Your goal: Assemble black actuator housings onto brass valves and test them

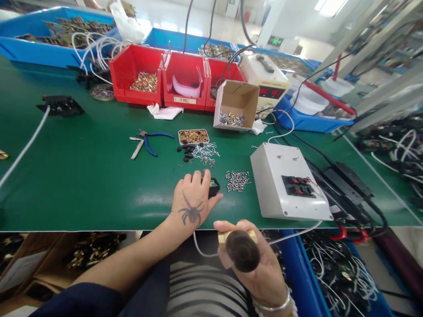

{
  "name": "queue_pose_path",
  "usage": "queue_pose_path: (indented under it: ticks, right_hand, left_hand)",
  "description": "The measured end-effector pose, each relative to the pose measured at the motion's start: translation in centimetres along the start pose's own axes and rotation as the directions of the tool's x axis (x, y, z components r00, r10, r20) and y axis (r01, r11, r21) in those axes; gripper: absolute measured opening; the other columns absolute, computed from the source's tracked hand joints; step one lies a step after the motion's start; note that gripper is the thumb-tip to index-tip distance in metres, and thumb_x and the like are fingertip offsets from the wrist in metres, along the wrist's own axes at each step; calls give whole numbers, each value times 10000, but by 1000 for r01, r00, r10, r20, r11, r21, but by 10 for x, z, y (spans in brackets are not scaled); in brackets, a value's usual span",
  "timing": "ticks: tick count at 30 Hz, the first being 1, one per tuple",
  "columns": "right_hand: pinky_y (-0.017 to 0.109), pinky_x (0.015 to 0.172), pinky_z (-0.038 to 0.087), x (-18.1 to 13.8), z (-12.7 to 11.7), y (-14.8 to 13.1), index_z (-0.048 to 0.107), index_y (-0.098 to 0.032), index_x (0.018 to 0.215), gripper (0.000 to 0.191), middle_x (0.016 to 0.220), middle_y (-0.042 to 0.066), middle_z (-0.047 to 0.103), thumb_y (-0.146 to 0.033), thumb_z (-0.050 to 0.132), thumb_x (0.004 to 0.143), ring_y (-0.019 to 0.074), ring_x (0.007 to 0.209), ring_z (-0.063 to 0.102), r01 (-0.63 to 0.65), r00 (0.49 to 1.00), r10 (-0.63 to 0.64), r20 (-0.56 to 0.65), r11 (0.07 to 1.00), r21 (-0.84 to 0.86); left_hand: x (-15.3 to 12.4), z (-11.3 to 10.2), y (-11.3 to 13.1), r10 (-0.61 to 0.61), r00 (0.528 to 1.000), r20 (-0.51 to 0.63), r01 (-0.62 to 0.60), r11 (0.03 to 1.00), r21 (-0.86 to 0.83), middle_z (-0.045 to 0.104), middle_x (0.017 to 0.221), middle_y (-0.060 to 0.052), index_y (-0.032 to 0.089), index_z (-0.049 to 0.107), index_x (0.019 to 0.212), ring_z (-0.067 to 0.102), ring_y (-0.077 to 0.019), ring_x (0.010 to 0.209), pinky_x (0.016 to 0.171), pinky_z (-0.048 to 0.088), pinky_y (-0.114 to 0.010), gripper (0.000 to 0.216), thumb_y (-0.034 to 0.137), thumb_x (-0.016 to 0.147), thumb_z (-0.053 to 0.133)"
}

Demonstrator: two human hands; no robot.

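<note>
My left hand [193, 200] rests on the green table [82, 176], fingers curled over a small black part [214, 186]. My right hand [256, 264] is below the table edge, closed round a tool with a dark round handle and a brass collar [242, 248]; a white cable runs from it. A heap of small silver screws [237, 181] lies just right of the black part. Silver clips and small black pieces [201, 154] are scattered beyond my left hand.
A white box with red and black terminals [287, 185] stands to the right. Blue-handled pliers [148, 140], a tin of brass parts [193, 136], a cardboard box [236, 108] and red bins [155, 79] sit farther back. Blue crates line the far edge.
</note>
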State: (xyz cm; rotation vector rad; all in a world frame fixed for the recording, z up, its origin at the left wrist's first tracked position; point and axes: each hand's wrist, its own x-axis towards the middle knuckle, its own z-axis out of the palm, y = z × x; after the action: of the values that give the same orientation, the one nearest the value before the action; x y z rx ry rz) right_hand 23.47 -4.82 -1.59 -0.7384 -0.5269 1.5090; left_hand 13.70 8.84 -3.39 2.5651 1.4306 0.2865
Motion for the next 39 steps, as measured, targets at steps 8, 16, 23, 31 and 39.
queue_pose_path:
  ticks: [8,16,23,31,39]
  right_hand:
    - [196,695,491,5,1,0,714,-300,1164,361,1224,73,641,-315,883,845,109,721,602,-5,1000,4,-13,1000,-17]
    - [213,692,513,8,8,12,646,-266,1275,445,1047,92,683,-424,823,899,142,735,626,-6,995,-9,-102,990,-142]
    - [208,647,532,11,10,7,650,-242,1310,429,925,74,681,-428,770,943,136,665,603,50,992,-71,-101,980,-195]
    - [190,743,589,4,10,13,626,-365,1334,378,1003,22,697,-267,737,986,140,807,682,171,962,-236,-141,915,-366]
    - [254,785,593,14,4,10,651,-289,1316,390,1094,69,680,-403,753,957,183,867,681,107,957,-176,-230,953,-282]
  left_hand:
    - [-10,-22,-36,-149,967,208,208,-17,-978,628,1333,-77,198,533,1376,572,-265,1235,1061,443,-407,531,390,882,568]
    - [-30,-39,-15,-100,970,223,192,-248,-949,608,1389,-41,274,582,1368,542,-256,1285,1081,434,-383,457,502,982,491]
    - [-45,-46,-12,2,992,-126,-118,368,-922,503,1478,6,360,414,1484,462,-178,1359,1161,356,-300,493,493,1009,427]
    - [-46,-48,-6,64,988,-138,-151,504,-850,461,1526,-28,272,389,1501,423,-176,1407,1191,333,-303,503,446,1029,388]
    - [-51,-35,-15,167,970,-176,-243,698,-674,196,1643,-111,323,132,1566,262,-310,1497,1183,362,-458,960,605,821,669]
